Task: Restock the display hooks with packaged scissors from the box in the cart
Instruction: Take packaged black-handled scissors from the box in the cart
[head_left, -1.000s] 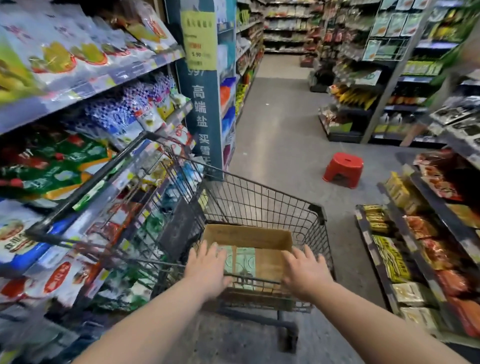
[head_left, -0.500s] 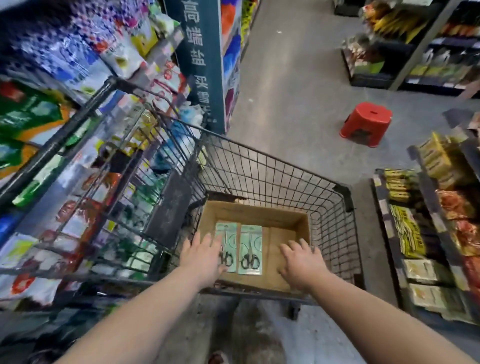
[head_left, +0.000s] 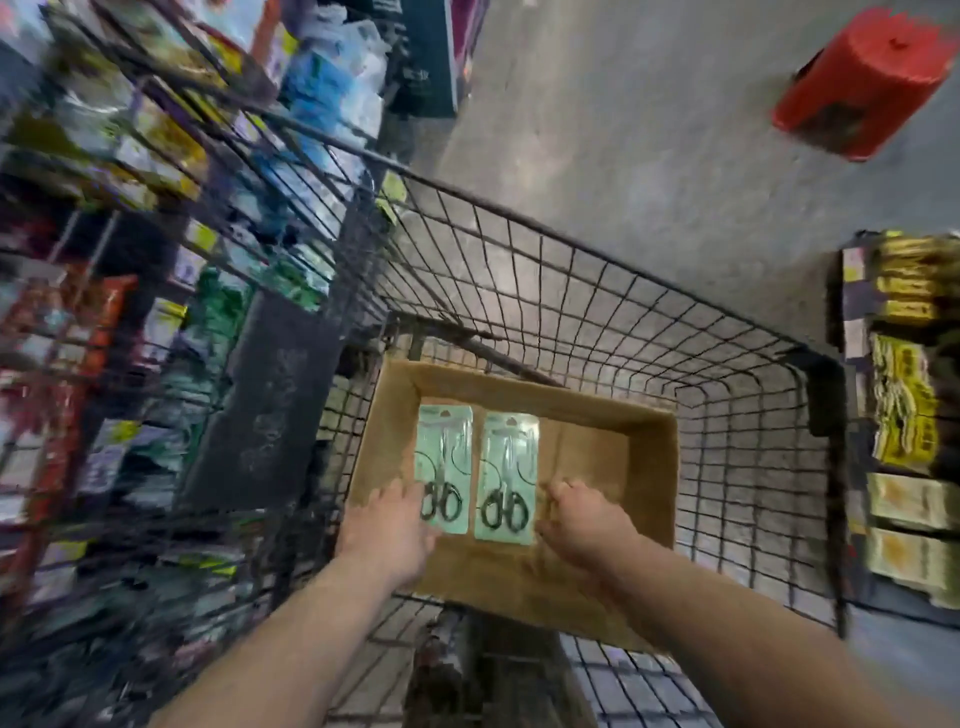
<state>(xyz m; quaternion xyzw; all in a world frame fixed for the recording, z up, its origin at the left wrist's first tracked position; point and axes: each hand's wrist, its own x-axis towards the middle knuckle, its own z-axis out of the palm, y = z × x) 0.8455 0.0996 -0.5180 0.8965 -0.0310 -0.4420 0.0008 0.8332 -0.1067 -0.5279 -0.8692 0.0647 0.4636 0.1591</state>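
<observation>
An open cardboard box sits inside a black wire cart. Two green packs of black-handled scissors lie flat side by side in it: the left pack and the right pack. My left hand reaches into the box at the left pack's lower left edge, fingers extended toward it. My right hand is down in the box just right of the right pack, fingers bent near its lower edge. Whether either hand has hold of a pack is blurred.
Shelves of bagged goods press close on the cart's left. A low shelf with yellow packets stands to the right. A red plastic stool sits on the grey floor ahead.
My view has tipped down and closer over the cart. Both hands have gone from the box's near rim deeper inside, down to the two scissor packs.
</observation>
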